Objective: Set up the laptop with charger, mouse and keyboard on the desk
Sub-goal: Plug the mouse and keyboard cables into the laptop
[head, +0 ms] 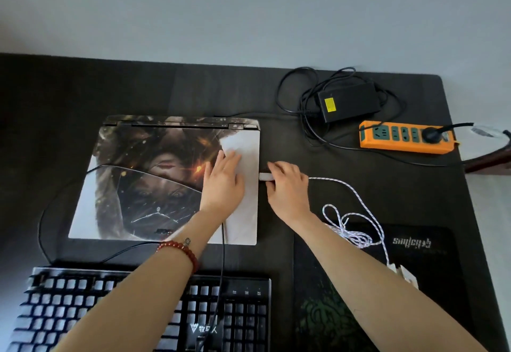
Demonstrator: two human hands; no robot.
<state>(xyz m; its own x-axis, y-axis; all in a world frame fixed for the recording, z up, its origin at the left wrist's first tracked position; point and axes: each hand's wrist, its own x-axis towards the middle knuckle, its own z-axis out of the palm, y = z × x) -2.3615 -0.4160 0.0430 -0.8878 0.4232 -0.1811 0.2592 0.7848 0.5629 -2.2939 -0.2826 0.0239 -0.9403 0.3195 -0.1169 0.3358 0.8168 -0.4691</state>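
A closed laptop [143, 180] with a picture skin on its lid lies on the dark desk [55, 97]. My left hand [224, 183] presses flat on the lid near its right edge. My right hand [287, 185] pinches a white USB plug [265, 176] against the laptop's right side. Its white braided cable [356, 227] loops back to a white mouse [405, 275], mostly hidden behind my right forearm on a black mouse pad [425, 257]. A black keyboard [83, 299] sits in front of the laptop. The black charger brick [351, 101] lies at the back right.
An orange power strip [406, 137] with one black plug in it lies near the desk's right edge. Black cables curl around the charger and run to the laptop's rear; another black cable crosses the lid and keyboard. A grey wall stands behind the desk.
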